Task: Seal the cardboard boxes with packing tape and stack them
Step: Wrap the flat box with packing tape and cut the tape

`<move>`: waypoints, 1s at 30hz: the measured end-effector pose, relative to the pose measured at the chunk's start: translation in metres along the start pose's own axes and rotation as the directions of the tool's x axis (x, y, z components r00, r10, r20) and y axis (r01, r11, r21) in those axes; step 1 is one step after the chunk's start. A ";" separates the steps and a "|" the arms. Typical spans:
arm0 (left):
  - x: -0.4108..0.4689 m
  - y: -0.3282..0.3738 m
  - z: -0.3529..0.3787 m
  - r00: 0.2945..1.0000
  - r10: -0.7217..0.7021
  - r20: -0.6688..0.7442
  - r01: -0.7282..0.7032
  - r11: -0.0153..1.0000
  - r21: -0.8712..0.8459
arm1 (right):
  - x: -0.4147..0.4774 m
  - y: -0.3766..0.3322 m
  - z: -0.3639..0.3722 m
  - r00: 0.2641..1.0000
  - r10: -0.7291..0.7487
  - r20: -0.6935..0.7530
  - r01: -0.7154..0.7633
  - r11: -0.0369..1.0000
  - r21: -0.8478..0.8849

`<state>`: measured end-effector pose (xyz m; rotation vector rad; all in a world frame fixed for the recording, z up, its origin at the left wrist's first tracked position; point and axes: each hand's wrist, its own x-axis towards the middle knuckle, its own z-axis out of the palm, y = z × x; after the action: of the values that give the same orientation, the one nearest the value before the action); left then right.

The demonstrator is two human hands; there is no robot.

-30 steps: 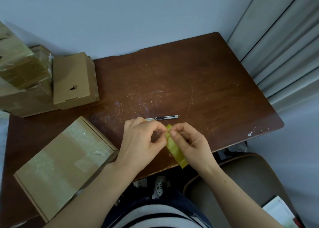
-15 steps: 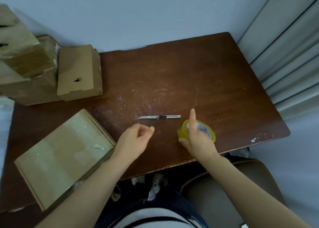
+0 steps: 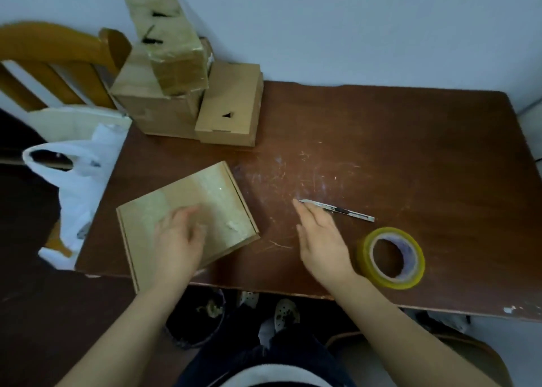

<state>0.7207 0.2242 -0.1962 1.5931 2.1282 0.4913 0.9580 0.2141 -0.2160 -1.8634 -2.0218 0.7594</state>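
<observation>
Flat box: a closed cardboard box (image 3: 205,190) with glossy tape across its top lies at the front left of the wooden table (image 3: 410,152); its contents are hidden.
Left hand: the left hand (image 3: 179,237), blurred, rests on this box's top with fingers loosely spread.
Right hand: the right hand (image 3: 319,240) hovers with straight fingers and holds nothing, between the flat box and the tape roll.
Tape roll: the yellowish packing tape roll (image 3: 391,281) lies flat near the front edge, just right of the right wrist.
Knife: a utility knife (image 3: 337,210) lies just past the right fingertips.
Stack: at the back left, a taped box (image 3: 167,35) sits tilted on a larger box (image 3: 158,114); a small closed box (image 3: 231,105) stands beside them.
Bag: a white plastic bag (image 3: 82,175) hangs off the left edge; what it holds cannot be told.
</observation>
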 end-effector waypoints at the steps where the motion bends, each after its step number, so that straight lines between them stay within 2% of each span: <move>1: 0.002 -0.010 -0.003 0.999 0.032 -0.003 -0.032 0.998 0.061 | 0.011 -0.013 0.009 0.996 -0.063 0.065 0.062 0.998 0.021; 4: 0.005 -0.026 -0.002 0.997 0.037 0.073 -0.049 0.985 0.168 | 0.036 -0.045 0.042 0.966 -0.184 0.180 0.186 0.983 0.008; 13: 0.079 -0.049 0.017 0.975 0.093 0.202 -0.176 0.877 0.446 | 0.116 -0.103 0.095 0.953 -0.208 0.221 0.275 0.900 -0.338; 17: 0.082 -0.064 0.028 0.979 0.144 0.144 -0.197 0.847 0.494 | 0.131 -0.104 0.106 0.947 -0.204 0.247 0.293 0.863 -0.411; 23: 0.079 -0.065 0.036 0.972 0.218 0.089 -0.234 0.850 0.472 | 0.076 -0.083 0.104 0.957 -0.237 0.166 0.288 0.835 -0.469; 27: 0.079 -0.062 0.030 0.970 0.172 0.170 -0.233 0.848 0.476 | 0.080 -0.085 0.099 0.940 -0.296 0.169 0.340 0.858 -0.386; 28: 0.081 -0.061 0.029 0.971 0.174 0.166 -0.230 0.873 0.431 | 0.079 -0.084 0.095 0.935 -0.323 0.148 0.354 0.881 -0.314; 30: 0.088 -0.061 0.015 0.983 0.133 0.130 -0.149 0.982 0.119 | 0.072 -0.074 0.088 0.959 -0.281 0.039 0.284 0.946 -0.156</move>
<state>0.6581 0.2919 -0.2519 1.8064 2.0008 0.2988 0.8398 0.2668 -0.2563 -1.5954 -2.3542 0.5485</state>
